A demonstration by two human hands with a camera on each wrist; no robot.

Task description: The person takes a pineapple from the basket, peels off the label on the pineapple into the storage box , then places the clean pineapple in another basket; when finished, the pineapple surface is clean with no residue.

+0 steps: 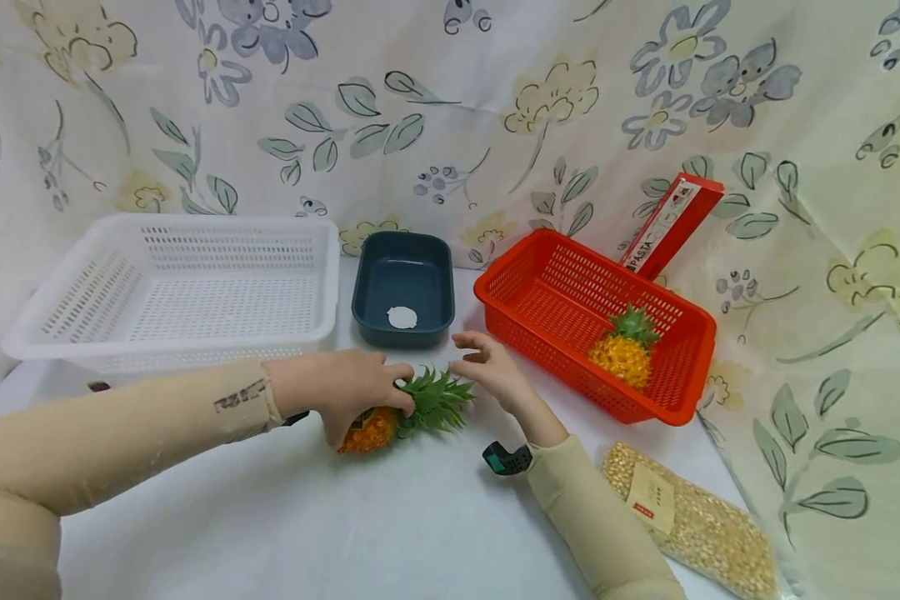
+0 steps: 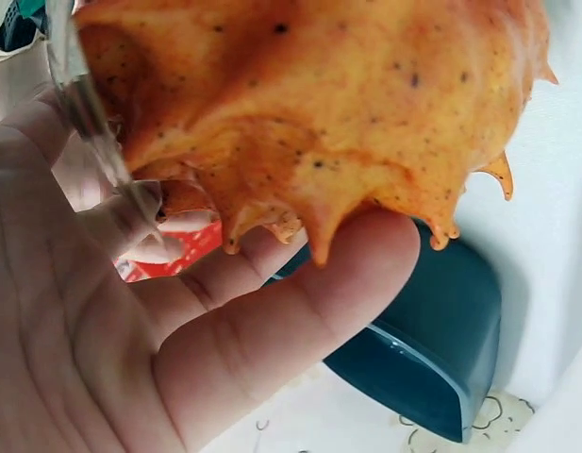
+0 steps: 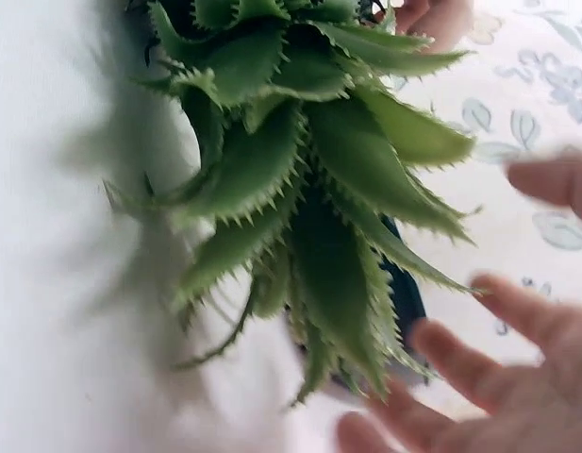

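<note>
My left hand (image 1: 356, 387) grips a pineapple (image 1: 372, 432) that lies on its side low over the table. Its green toothed crown (image 1: 438, 400) points right. Close up in the left wrist view, the fruit (image 2: 347, 104) is orange and speckled with hooked spines, and fingers (image 2: 300, 311) curve against it; much of its body is hidden by the hand in the head view. Just right of the crown is my right hand (image 1: 498, 379), fingers spread and slightly bent, holding nothing. In the right wrist view its fingertips come close to the leaf tips (image 3: 338, 349).
A white basket (image 1: 195, 343) stands at back left, beside a dark blue tray (image 1: 402, 335) with a white label inside. The red basket (image 1: 540, 337) holds another pineapple (image 1: 622, 358). Behind it leans a red pasta box (image 1: 678, 225). A bag of kernels (image 1: 697, 517) lies front right.
</note>
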